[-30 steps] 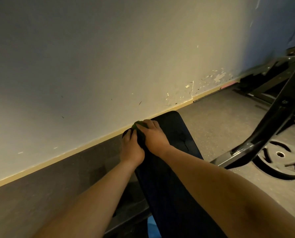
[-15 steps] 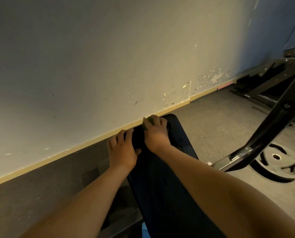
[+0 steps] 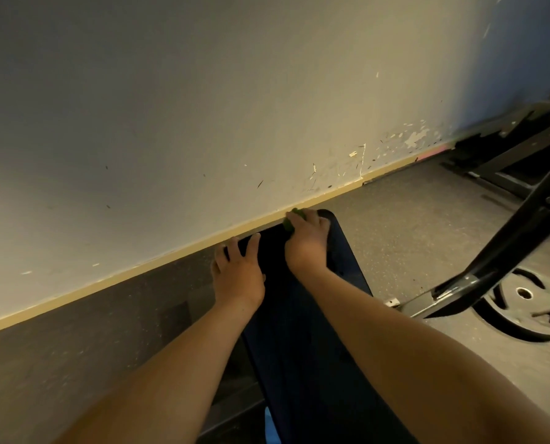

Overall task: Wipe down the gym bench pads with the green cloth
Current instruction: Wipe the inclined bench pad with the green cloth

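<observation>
Mostly hidden under the curled fingers of the right hand [image 3: 307, 241]: green cloth [image 3: 291, 219], only a bunched edge peeking out at the far end of the dark bench pad [image 3: 299, 331]. Near end cut off below. Far end close against the wall [image 3: 203, 123]; open floor [image 3: 411, 225] rightward up to a black frame bar [image 3: 507, 248] and weight plate [image 3: 529, 302]. Flat on the pad's left edge, fingers spread, just beside the cloth: left hand [image 3: 236, 272].
</observation>
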